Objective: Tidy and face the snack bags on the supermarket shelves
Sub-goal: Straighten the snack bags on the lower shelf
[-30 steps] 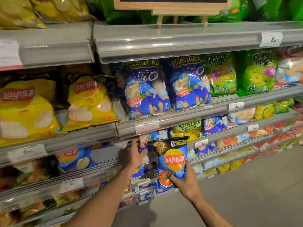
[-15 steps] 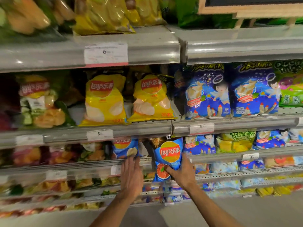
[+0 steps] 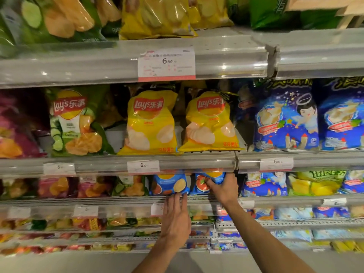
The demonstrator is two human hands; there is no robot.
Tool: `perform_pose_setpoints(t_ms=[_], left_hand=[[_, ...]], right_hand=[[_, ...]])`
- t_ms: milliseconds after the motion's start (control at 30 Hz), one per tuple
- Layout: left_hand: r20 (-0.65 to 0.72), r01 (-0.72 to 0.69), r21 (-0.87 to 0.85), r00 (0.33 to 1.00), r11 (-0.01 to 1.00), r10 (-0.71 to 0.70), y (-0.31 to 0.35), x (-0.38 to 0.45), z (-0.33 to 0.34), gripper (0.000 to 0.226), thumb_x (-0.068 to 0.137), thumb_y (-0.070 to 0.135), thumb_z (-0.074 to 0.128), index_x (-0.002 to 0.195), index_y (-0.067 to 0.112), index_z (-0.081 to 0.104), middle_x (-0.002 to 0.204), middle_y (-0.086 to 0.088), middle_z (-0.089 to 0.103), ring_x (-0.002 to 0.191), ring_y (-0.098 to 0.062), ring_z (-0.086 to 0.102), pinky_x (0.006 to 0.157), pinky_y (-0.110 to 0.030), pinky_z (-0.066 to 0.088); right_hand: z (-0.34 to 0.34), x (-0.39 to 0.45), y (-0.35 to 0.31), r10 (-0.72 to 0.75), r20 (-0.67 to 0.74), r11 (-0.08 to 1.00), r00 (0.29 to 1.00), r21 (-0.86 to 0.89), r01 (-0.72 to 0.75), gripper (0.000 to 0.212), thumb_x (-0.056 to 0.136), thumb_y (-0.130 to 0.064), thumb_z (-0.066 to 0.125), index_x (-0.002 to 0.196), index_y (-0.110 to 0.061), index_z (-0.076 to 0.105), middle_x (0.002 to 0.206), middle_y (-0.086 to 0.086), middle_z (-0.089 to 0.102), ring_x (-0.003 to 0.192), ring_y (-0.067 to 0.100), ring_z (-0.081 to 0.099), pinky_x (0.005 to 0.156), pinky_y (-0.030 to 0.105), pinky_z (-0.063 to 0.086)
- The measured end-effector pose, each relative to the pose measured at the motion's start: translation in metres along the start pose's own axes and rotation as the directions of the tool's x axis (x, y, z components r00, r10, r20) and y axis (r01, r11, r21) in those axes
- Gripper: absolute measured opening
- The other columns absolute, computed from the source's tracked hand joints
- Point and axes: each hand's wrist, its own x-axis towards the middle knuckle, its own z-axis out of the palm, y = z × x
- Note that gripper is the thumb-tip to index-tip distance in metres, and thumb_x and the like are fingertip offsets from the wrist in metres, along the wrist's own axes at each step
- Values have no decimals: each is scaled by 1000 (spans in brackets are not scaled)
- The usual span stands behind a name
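Right hand: your right hand [image 3: 221, 187] is curled round the lower part of a blue chip bag [image 3: 209, 181], thumb on its front, fingers wrapped round its right edge.
Held bag: it stands on the third shelf [image 3: 118, 200], its top hidden behind the rail above, just beside a second blue bag [image 3: 169, 184] to its left.
Left hand: your left hand [image 3: 175, 217] lies flat with fingers straight and together, fingertips touching the bottom edge of that second blue bag at the shelf lip; it grips nothing.
Same shelf: green, red and pink bags run off to the left, blurred; dark blue bags with a cartoon figure [image 3: 264, 184] sit to the right.
Shelf above: two yellow chip bags [image 3: 149, 123] stand side by side, the right one leaning; a green cucumber bag [image 3: 74, 123] is to their left, starry blue bags [image 3: 285, 119] to their right.
Rails: price tags [image 3: 143, 166] are clipped along the shelf fronts, with a larger one [image 3: 166, 64] on the top rail.
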Motion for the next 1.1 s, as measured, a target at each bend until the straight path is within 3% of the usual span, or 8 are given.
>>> perform_pose_setpoints(t_ms=[333,600,800,967,1033,1100], left_hand=[[18,5,20,1000,1000,-5,3,3,-3,70,98,35,48,157,13,18,153,-8,25,139,-30,25,122,-46,18],[33,19,39,999,999,-20,8,3,-2,71,95,41,49,155,13,23,151,-8,28,136,-30,27,119,-45,23],[-10,120,-23,993,992,-120,19,6,0,67,93,42,52,151,15,32,147,-7,36,134,-27,30,118,-41,28],[-62,241,-108,967,964,-249,48,5,4,65,90,40,59,146,12,41,146,-9,38,136,-26,31,116,-37,29],[-76,267,-191,955,945,-285,63,4,4,61,89,37,59,143,12,44,146,-9,38,136,-24,33,115,-35,30],[-66,309,-301,937,902,-343,82,4,6,59,90,35,59,143,14,44,147,-6,36,137,-23,33,114,-36,32]], right_hand=[[27,-6,14,29,73,994,997,106,-37,70,74,-34,88,128,-11,50,116,12,61,114,32,59,96,53,51],[26,-11,16,-1,98,995,995,103,-9,71,73,-37,89,127,-17,48,115,5,56,111,24,57,98,49,52],[11,-17,18,-54,176,983,983,184,21,84,73,-30,91,140,-9,45,128,12,59,123,29,57,104,49,49],[-8,-29,28,-145,199,967,969,235,97,70,76,-24,88,134,-7,52,125,14,63,120,30,60,99,48,51],[-19,-33,34,-152,214,956,965,278,88,65,78,-26,86,132,-9,53,125,10,63,117,27,62,98,43,54],[-34,-35,44,-148,217,945,965,320,73,67,82,-29,84,138,-12,50,127,0,60,115,19,63,94,26,55]])
